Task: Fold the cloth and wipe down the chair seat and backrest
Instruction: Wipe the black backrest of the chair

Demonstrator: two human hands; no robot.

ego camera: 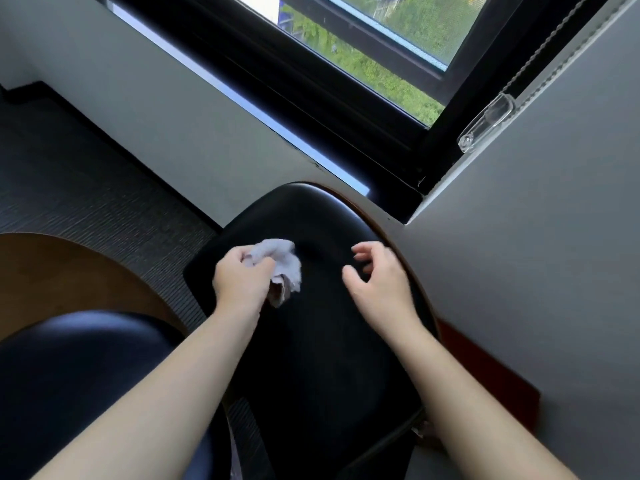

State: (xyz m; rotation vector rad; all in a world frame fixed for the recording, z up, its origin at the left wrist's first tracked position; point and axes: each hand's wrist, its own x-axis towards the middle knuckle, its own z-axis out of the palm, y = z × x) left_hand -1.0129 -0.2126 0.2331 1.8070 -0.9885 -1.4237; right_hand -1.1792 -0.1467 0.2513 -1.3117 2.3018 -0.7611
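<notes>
Left hand point(239, 280) grip clenched round crumpled cloth point(282, 263) over black chair seat point(322, 341); contact with seat unclear; right hand point(375, 280) grip released, fingers loosely curled, empty.

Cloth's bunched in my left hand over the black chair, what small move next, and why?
Probably bring the right hand across to pinch a loose edge of the cloth and begin folding: it sits crumpled in the left hand, and the right hand holds nothing.
</notes>
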